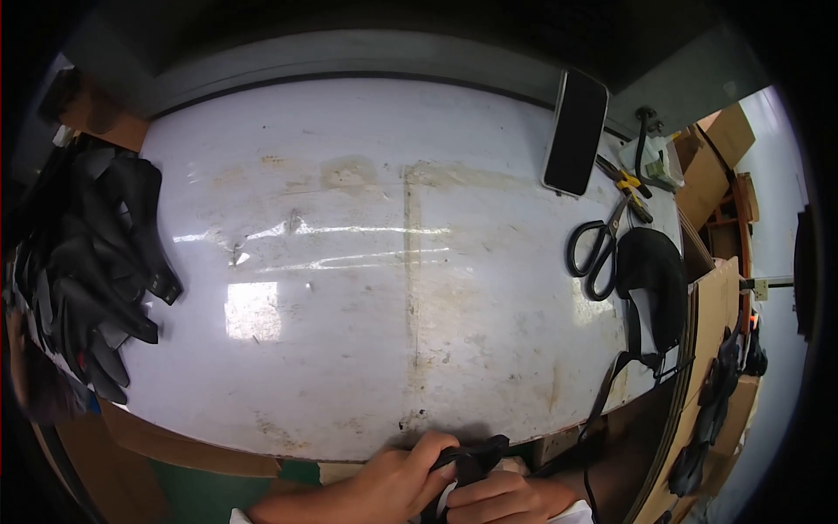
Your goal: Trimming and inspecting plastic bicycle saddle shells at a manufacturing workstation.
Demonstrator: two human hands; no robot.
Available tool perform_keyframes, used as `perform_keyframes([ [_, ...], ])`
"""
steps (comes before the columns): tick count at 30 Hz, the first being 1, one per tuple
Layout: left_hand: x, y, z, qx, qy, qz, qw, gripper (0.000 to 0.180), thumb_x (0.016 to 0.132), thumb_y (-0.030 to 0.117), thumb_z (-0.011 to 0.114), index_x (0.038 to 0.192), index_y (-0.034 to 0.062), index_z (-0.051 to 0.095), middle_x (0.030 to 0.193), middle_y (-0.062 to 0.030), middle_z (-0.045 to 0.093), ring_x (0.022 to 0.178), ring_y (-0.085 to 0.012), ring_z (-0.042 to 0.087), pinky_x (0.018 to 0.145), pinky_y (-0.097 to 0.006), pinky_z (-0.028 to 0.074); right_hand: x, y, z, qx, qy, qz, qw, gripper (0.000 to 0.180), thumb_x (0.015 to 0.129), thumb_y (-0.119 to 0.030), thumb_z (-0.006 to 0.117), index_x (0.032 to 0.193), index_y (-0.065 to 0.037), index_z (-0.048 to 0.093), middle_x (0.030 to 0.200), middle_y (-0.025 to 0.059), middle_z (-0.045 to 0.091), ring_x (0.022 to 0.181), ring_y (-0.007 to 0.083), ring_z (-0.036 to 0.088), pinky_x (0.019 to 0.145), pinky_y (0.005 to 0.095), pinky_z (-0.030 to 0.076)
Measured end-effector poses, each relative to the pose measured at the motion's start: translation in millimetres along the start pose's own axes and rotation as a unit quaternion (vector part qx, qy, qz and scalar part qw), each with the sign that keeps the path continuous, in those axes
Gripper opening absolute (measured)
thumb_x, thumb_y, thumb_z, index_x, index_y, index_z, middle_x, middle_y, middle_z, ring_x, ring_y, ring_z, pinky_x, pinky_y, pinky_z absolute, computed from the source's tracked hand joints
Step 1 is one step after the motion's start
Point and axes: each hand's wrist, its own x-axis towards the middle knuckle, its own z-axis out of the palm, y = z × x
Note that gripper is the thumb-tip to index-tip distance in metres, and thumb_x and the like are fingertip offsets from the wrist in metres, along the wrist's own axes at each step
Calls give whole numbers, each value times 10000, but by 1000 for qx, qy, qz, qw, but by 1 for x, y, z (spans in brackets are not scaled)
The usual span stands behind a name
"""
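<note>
Low down, left hand [397,485] and right hand [499,498] both gripping black strap piece [471,458] (table edge), cardboard boxes [720,144] far right

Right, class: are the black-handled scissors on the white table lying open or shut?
Shut, or very nearly. The scissors lie flat on the table, both handle loops side by side and the blades together as one narrow line toward the phone.

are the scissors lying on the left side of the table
No, the scissors lie on the right part of the white table, next to a black pouch; the left edge holds a pile of black pieces.
</note>
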Motion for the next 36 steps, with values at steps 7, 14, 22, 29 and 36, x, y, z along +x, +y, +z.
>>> perform_keyframes([
  [7, 1, -1, 0, 55, -1, 5, 998, 332, 968, 76, 613, 1267, 23, 480, 789, -198, 653, 689, -380, 694, 603, -425, 536, -7, 2, 35, 88, 432, 21, 897, 147, 950, -110, 689, 891, 18, 650, 763, 131, 645, 631, 295, 652, 632, 456, 589],
  [14, -2, 5, -2, 42, 10, -13, 999, 319, 971, 91, 625, 1256, 27, 496, 774, -181, 642, 632, -368, 669, 571, -404, 520, -41, -21, 34, -4, 166, -28, 986, 134, 920, -136, 647, 978, -25, 599, 938, 154, 613, 761, 316, 622, 717, 503, 569],
  [22, -3, 3, 2, 118, 55, 26, 991, 279, 963, 84, 622, 1223, 34, 533, 754, -146, 625, 611, -336, 658, 552, -390, 500, -11, -4, 39, 29, 324, 90, 941, 179, 1020, -163, 624, 977, -23, 521, 894, 106, 519, 697, 224, 508, 632, 419, 464],
  [29, -9, 8, 3, 46, 89, -25, 995, 202, 977, 109, 610, 1156, 15, 595, 776, -88, 624, 605, -212, 605, 577, -320, 471, -34, -33, 44, 51, 276, 137, 950, 163, 1023, -156, 622, 1013, -28, 522, 890, 100, 533, 682, 236, 522, 659, 437, 483],
  [36, -6, 8, 1, -119, 57, -37, 991, 116, 966, 91, 688, 1015, -1, 639, 865, -51, 643, 713, -96, 564, 641, -248, 442, -39, -53, 32, -95, 298, -16, 950, 229, 924, -174, 748, 1003, -45, 577, 964, 169, 628, 878, 325, 654, 797, 529, 554],
])
